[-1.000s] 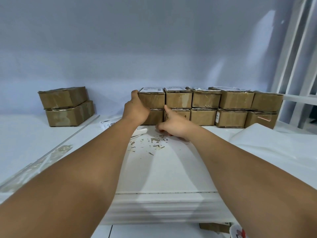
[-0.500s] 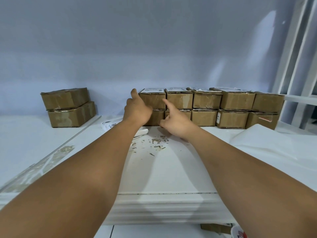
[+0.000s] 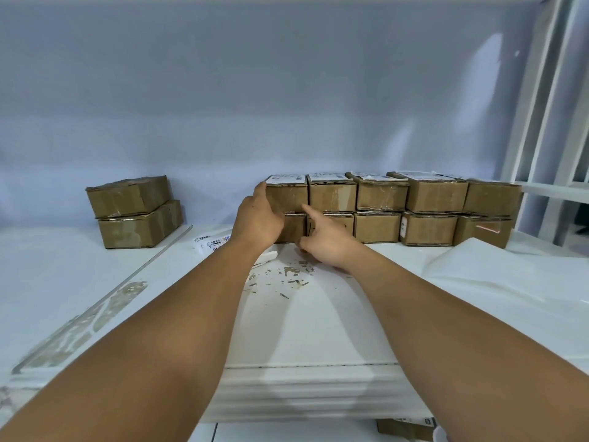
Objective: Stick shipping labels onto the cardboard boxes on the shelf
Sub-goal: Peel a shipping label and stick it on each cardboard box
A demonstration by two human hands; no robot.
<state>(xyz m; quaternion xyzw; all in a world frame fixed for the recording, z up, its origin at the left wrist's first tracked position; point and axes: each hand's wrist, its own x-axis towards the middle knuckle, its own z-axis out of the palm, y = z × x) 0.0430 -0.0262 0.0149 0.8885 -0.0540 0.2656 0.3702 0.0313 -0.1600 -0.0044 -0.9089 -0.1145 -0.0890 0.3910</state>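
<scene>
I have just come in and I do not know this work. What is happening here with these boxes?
A person reaches with both bare arms to a two-level row of cardboard boxes on the white shelf. The left grip touches the top left corner of the end box; the right grip stretches one finger to its front. White labels already lie on several upper boxes. Two stacked boxes stand apart at the left, with no label visible.

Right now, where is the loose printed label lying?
Head view: the loose label lies on the shelf, between the two-box stack and the left hand.
</scene>
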